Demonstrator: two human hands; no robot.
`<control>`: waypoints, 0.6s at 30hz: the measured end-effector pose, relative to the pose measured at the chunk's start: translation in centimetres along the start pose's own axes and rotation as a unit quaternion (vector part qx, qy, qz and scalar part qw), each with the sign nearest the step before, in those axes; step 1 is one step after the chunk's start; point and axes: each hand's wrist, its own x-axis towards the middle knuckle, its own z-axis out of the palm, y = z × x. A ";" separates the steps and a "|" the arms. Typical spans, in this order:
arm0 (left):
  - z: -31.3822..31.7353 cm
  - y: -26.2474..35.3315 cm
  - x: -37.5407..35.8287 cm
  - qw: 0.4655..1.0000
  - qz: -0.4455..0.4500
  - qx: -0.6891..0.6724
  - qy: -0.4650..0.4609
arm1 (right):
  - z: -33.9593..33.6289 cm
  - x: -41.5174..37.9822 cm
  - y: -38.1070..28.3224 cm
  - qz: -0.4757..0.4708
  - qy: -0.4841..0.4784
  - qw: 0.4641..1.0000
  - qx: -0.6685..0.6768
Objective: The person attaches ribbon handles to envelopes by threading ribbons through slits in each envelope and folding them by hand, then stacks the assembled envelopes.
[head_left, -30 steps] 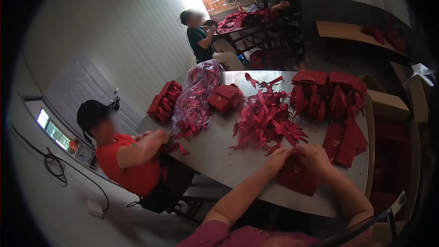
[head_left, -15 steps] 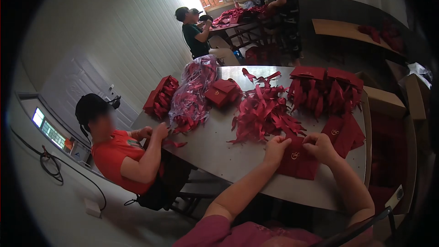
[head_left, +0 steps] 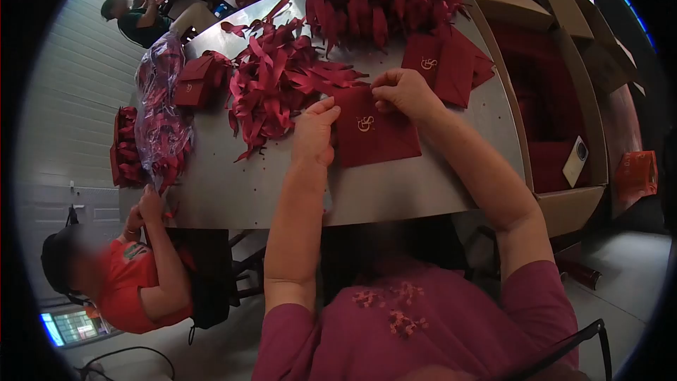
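A dark red pouch (head_left: pixel 374 130) with a gold emblem lies flat near the tabletop's (head_left: pixel 268 190) near edge, its far corners pinched by the curled fingers of the left hand (head_left: pixel 315 130) and right hand (head_left: pixel 403 92), just beside a heap of red ribbons (head_left: pixel 275 81).
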 end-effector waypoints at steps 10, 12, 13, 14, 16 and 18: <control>-0.6 1.0 -0.1 0.996 -0.037 0.080 -0.006 | 1.1 -1.1 0.4 -0.066 -0.007 0.997 -0.034; -0.2 1.1 -0.6 0.997 -0.039 0.072 0.000 | 1.5 -1.2 0.3 -0.095 0.008 0.995 -0.035; -0.1 1.3 -0.9 0.997 -0.040 0.063 0.006 | 1.6 -1.1 0.2 -0.093 0.008 0.995 -0.033; -0.2 1.3 -1.1 0.997 -0.045 0.064 0.008 | 1.7 -1.2 0.2 -0.099 -0.003 0.994 -0.050; -0.5 1.2 -1.6 0.997 -0.066 0.037 -0.012 | 1.7 -1.3 0.4 -0.100 -0.012 0.993 -0.064; -0.2 1.3 -2.1 0.997 -0.072 0.006 -0.023 | 1.9 -1.4 0.4 -0.099 -0.010 0.994 -0.047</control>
